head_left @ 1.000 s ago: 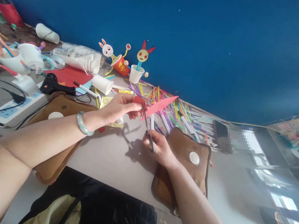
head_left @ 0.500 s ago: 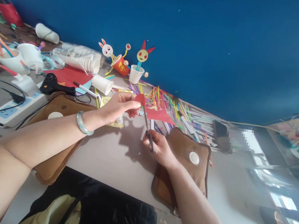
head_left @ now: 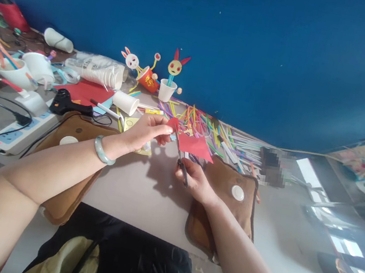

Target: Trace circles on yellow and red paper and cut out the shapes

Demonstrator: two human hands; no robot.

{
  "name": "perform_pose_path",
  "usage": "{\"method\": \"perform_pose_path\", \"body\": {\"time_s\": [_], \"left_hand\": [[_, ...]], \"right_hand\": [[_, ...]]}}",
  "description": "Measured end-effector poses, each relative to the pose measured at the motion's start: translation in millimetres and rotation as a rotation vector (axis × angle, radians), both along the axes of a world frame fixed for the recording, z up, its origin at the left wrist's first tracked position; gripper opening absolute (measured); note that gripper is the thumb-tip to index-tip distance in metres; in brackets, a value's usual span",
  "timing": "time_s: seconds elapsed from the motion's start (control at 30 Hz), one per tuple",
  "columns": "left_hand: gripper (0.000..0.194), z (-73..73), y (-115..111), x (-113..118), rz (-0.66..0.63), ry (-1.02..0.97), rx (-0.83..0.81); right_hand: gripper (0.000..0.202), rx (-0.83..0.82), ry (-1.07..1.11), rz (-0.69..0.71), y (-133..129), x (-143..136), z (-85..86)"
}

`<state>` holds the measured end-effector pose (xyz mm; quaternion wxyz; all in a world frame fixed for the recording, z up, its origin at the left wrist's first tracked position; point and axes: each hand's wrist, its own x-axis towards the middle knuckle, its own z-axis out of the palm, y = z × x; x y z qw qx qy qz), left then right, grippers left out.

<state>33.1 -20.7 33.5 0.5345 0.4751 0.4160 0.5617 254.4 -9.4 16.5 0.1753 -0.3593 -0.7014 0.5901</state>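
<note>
Between its thumb and fingers my left hand [head_left: 150, 132] pinches a piece of red paper [head_left: 173, 123]. Scissors [head_left: 180, 156] are gripped in my right hand [head_left: 194, 178], their blades pointing up and away against the paper's right side. Just right of the blades a larger red sheet part [head_left: 196, 146] sticks out; whether it joins the held piece cannot be seen clearly. A jade-coloured bangle [head_left: 103, 150] circles my left wrist. Below my left hand lies yellow paper [head_left: 131, 123] with circles drawn on it.
Brown cushions [head_left: 223, 207] lie under both arms. A black glue gun [head_left: 69, 105], a power strip [head_left: 19, 129], stacked paper cups [head_left: 97, 73] and a tipped cup [head_left: 125, 103] are at left. Two cup figures [head_left: 168, 89] stand by the blue wall. Colourful sticks [head_left: 205, 126] are scattered behind my hands.
The larger red paper part right of the scissors has tilted and swung lower, showing more of its face. Both hands keep nearly the same places and grips.
</note>
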Motion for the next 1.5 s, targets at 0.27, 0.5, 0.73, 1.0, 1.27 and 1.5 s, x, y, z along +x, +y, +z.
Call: {"method": "perform_pose_path", "body": {"time_s": [0.27,0.5,0.73,1.0,1.27,1.5], "left_hand": [[0.013,2.0,-0.9,0.3,0.002,0.032,-0.007],[0.014,-1.5,0.2,-1.6,0.002,0.029,0.024],[0.015,-3.1,0.0,-3.0,-0.006,0.043,0.04],[0.016,-4.5,1.3,-4.5,0.009,0.023,0.059],[0.02,-4.2,1.3,-4.0,-0.009,0.022,0.069],[0.018,-2.9,1.0,-2.3,-0.021,0.036,0.038]], "right_hand": [[0.05,-0.031,0.002,-0.015,0.0,-1.0,-0.3],[0.05,-0.015,-0.021,-0.016,0.4,-0.5,0.5],[0.052,0.003,-0.031,-0.016,-1.3,-0.2,2.0],[0.058,0.01,-0.003,0.001,-0.5,0.7,-1.3],[0.059,0.053,-0.005,0.007,-1.1,-1.0,0.6],[0.059,0.021,-0.017,0.003,-1.2,-0.8,1.5]]}}
